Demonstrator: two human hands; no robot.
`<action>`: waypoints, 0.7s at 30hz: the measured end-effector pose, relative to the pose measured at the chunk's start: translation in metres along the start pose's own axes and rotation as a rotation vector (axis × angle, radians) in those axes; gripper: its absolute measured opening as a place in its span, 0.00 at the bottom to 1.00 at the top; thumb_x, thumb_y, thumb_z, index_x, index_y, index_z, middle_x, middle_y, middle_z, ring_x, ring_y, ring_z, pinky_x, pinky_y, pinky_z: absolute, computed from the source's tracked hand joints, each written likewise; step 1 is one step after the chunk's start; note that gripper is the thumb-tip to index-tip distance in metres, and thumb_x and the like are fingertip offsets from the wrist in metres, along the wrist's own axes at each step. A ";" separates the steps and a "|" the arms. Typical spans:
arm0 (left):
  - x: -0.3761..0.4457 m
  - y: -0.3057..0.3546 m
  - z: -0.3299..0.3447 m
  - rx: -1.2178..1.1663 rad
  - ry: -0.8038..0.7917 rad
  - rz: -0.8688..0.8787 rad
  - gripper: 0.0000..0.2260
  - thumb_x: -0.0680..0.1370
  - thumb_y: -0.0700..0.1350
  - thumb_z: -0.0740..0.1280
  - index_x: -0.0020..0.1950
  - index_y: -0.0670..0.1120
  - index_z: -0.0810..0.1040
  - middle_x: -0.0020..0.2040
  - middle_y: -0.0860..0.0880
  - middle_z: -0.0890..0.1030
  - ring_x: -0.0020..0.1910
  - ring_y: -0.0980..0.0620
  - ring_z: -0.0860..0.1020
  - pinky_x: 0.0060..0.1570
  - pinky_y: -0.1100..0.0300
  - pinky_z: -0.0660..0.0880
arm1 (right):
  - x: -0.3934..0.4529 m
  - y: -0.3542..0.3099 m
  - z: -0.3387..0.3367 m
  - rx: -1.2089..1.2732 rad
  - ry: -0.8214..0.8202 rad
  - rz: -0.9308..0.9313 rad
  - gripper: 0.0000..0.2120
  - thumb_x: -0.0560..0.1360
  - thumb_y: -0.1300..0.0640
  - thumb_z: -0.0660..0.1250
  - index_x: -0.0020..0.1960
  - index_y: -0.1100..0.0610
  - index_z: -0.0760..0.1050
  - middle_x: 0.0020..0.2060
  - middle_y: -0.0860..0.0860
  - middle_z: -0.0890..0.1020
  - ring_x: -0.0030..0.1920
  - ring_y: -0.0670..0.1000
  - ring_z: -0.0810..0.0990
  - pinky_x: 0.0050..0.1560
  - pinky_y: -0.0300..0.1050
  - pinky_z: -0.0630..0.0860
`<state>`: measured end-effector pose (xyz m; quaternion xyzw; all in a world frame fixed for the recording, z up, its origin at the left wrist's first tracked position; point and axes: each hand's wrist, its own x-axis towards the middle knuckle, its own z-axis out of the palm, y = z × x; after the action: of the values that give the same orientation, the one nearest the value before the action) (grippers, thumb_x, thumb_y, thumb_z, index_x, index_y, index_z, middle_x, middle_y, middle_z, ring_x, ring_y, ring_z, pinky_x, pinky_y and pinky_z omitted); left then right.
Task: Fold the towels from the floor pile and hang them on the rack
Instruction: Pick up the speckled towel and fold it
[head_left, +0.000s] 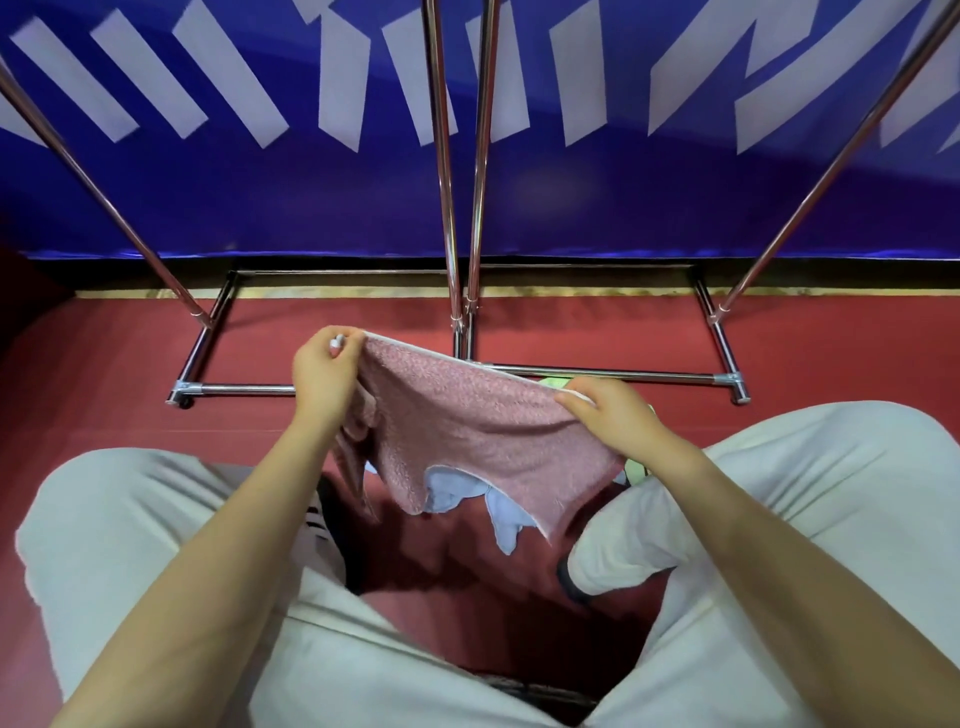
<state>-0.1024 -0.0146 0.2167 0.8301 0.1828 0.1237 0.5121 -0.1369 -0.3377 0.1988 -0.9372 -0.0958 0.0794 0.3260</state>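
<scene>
At frame centre the left hand and right hand each pinch a top corner of the pink towel, which sags limp and light, probably best held along that hemmed edge.

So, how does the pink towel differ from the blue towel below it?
The pink towel is lifted and stretched between the left hand and the right hand; the blue towel lies crumpled, untouched. The pink one shows almost fully; the blue one is mostly hidden behind it. Both are unfolded.
</scene>
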 end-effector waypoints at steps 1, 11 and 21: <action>0.002 -0.002 -0.003 -0.008 0.015 -0.027 0.05 0.78 0.43 0.66 0.46 0.43 0.80 0.39 0.49 0.78 0.42 0.53 0.74 0.42 0.61 0.67 | -0.002 0.002 -0.001 -0.019 -0.008 0.001 0.09 0.80 0.53 0.61 0.44 0.54 0.77 0.41 0.47 0.81 0.43 0.49 0.76 0.42 0.45 0.67; 0.001 -0.019 -0.012 -0.057 -0.007 -0.145 0.14 0.83 0.44 0.56 0.41 0.45 0.77 0.40 0.49 0.77 0.46 0.50 0.74 0.47 0.59 0.67 | 0.006 -0.016 -0.004 0.387 0.069 0.259 0.10 0.80 0.60 0.59 0.52 0.60 0.78 0.49 0.53 0.80 0.51 0.52 0.76 0.53 0.44 0.69; -0.007 0.005 -0.023 0.332 -0.116 0.197 0.17 0.84 0.46 0.54 0.37 0.41 0.66 0.34 0.43 0.72 0.37 0.43 0.69 0.38 0.51 0.62 | 0.008 -0.074 -0.015 0.890 0.167 0.180 0.12 0.78 0.61 0.61 0.44 0.50 0.81 0.44 0.43 0.82 0.51 0.47 0.77 0.53 0.46 0.73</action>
<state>-0.1170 -0.0011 0.2313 0.9227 0.0886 0.0934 0.3633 -0.1353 -0.2880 0.2563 -0.7137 0.0560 0.0649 0.6952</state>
